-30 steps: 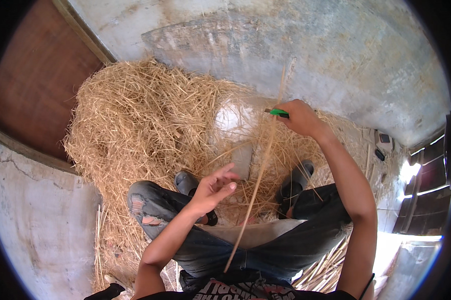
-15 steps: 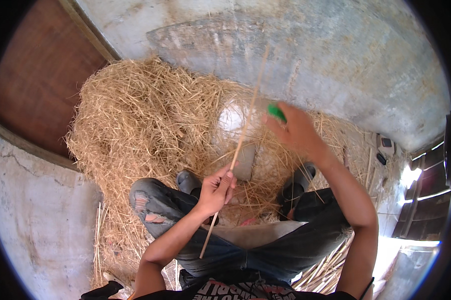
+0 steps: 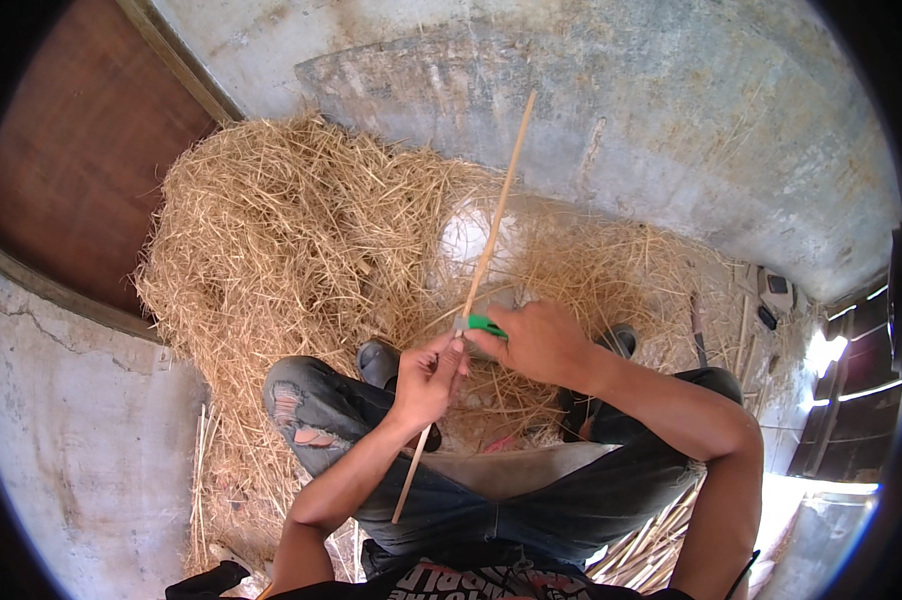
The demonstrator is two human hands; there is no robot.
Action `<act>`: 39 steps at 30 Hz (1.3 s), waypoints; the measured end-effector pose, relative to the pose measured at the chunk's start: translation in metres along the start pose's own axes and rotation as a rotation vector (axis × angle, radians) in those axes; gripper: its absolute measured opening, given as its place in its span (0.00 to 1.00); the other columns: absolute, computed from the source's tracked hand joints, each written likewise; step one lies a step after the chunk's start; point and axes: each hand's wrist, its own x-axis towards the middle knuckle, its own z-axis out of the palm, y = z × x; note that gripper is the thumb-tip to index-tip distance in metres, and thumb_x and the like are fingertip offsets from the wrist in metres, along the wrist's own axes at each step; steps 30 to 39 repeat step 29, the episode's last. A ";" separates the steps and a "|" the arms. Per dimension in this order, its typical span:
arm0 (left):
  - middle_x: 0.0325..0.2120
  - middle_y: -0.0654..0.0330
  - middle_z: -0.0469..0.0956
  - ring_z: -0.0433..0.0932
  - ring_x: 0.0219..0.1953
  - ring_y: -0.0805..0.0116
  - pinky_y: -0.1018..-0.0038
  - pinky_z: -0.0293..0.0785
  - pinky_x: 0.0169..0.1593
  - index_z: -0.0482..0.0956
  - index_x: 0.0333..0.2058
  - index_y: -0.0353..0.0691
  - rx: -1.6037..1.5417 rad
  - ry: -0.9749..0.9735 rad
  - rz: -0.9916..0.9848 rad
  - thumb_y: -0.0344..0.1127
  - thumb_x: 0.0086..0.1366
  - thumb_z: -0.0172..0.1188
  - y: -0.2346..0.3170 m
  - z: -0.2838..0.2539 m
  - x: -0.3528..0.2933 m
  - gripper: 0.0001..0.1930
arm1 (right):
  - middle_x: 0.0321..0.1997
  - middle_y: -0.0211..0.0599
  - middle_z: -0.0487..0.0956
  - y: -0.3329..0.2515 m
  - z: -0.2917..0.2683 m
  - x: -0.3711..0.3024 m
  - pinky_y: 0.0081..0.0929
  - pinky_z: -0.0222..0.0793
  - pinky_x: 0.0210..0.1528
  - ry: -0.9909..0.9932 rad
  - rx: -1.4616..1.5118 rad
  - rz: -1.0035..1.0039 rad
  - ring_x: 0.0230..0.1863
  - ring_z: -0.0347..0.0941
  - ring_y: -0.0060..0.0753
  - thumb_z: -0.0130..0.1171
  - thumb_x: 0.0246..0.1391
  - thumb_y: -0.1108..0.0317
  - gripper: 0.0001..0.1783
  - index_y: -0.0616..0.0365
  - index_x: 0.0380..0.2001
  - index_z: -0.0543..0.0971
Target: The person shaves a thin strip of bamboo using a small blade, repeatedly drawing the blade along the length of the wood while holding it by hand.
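Observation:
My left hand (image 3: 429, 378) grips a thin tan bamboo stick (image 3: 495, 232) between thumb and fingers, a bit below its middle. The stick leans upward and to the right, its lower end over my left thigh. My right hand (image 3: 541, 342) is closed on a small green-handled blade (image 3: 485, 323). Its grey metal end lies against the stick just above my left fingertips. How far the blade reaches around the stick cannot be made out.
A large heap of fine shavings (image 3: 271, 230) lies ahead to the left, against the wall (image 3: 671, 110). Many cut sticks (image 3: 651, 545) rest by my right thigh. A knife-like tool (image 3: 698, 330) and a small dark object (image 3: 767, 317) are at the right.
My right hand has come down and left from beside the upper stick, bringing the green-handled blade onto the stick near my left hand. The left hand has barely moved.

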 end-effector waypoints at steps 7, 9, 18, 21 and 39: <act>0.19 0.71 0.70 0.64 0.16 0.84 0.83 0.58 0.19 0.78 0.53 0.36 -0.056 0.059 -0.056 0.38 0.76 0.50 0.015 -0.002 0.009 0.16 | 0.15 0.40 0.77 0.033 0.003 0.021 0.43 0.70 0.19 0.120 -0.117 -0.016 0.18 0.77 0.47 0.53 0.63 0.44 0.22 0.53 0.33 0.79; 0.20 0.71 0.71 0.64 0.17 0.84 0.83 0.59 0.20 0.77 0.55 0.37 -0.021 -0.012 -0.072 0.36 0.76 0.50 0.012 -0.010 0.000 0.15 | 0.18 0.40 0.78 0.047 0.002 0.038 0.41 0.71 0.20 0.105 -0.107 0.083 0.19 0.77 0.43 0.53 0.63 0.47 0.21 0.54 0.36 0.80; 0.22 0.66 0.70 0.59 0.11 0.84 0.83 0.55 0.15 0.71 0.58 0.32 -0.205 -0.033 -0.031 0.35 0.77 0.45 -0.003 -0.025 -0.015 0.18 | 0.24 0.49 0.75 0.223 -0.175 -0.011 0.37 0.66 0.37 0.796 -0.079 0.647 0.29 0.72 0.41 0.46 0.66 0.39 0.36 0.69 0.31 0.79; 0.22 0.65 0.70 0.58 0.10 0.83 0.84 0.54 0.14 0.70 0.59 0.32 -0.267 -0.035 -0.017 0.37 0.77 0.45 0.000 -0.017 -0.006 0.19 | 0.21 0.40 0.71 0.177 -0.150 0.009 0.32 0.63 0.31 0.635 0.011 0.560 0.25 0.67 0.31 0.48 0.67 0.42 0.31 0.64 0.37 0.80; 0.25 0.66 0.71 0.61 0.12 0.83 0.83 0.56 0.16 0.68 0.62 0.35 -0.277 -0.068 -0.039 0.38 0.77 0.46 0.008 0.000 0.004 0.20 | 0.28 0.41 0.81 0.067 -0.073 0.017 0.30 0.67 0.32 -0.044 0.134 0.224 0.26 0.74 0.31 0.55 0.67 0.51 0.19 0.53 0.48 0.80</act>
